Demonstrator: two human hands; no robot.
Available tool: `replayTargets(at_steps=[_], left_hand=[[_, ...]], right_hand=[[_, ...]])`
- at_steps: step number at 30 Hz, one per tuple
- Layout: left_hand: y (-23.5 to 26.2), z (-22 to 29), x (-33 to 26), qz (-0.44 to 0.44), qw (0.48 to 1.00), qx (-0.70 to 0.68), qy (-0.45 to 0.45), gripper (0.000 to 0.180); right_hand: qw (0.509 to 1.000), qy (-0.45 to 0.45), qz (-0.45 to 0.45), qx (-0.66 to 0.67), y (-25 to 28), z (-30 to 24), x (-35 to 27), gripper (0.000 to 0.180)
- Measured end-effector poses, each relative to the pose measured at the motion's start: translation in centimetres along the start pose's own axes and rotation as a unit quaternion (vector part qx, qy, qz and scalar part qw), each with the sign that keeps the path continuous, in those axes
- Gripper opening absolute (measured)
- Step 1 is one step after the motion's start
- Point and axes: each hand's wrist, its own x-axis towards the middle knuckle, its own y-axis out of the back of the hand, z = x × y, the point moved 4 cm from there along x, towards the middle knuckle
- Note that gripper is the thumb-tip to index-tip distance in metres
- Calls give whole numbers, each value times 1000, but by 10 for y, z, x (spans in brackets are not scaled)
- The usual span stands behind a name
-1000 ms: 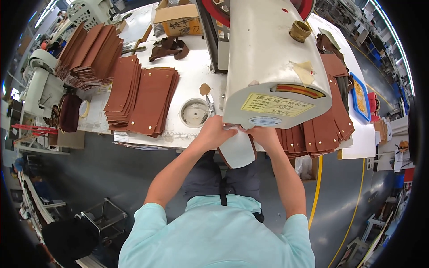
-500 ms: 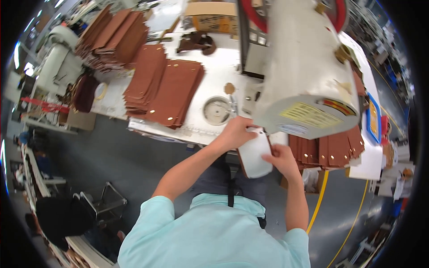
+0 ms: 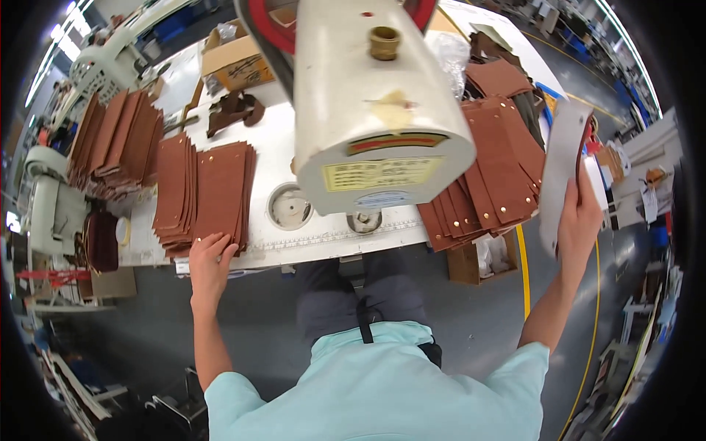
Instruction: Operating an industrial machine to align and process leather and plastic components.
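Head view: two contacts

Left of centre, the left hand touches the lower edge of stacked reddish-brown leather panels; its pinch cannot be judged. Upper centre: white rounded machine head. Right side: the right hand grips a white-faced, brown-edged flat panel.

A long panel, pale-faced and reddish-brown along one edge, is held at a slant in the right hand. A flat-lying stack of brown panels, gold-studded, is touched at its near edge by the left hand.
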Motion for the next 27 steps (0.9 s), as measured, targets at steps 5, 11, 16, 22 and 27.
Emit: replayTargets(at_steps=[5, 11, 16, 22, 27], left_hand=[[-3, 2, 9, -29, 999, 12, -38, 28], [58, -7, 14, 138, 988, -26, -71, 10], [158, 89, -17, 406, 869, 137, -246, 13], [157, 186, -54, 276, 831, -8, -483, 12], [88, 184, -14, 41, 936, -177, -303, 27]], right_hand=[[944, 85, -52, -314, -60, -4, 30, 47], [896, 219, -376, -85, -131, -43, -68, 27], [877, 318, -198, 302, -111, -137, -133, 25], [751, 348, -263, 495, -86, -226, -160, 54], [770, 118, -464, 420, -124, -163, -171, 35]])
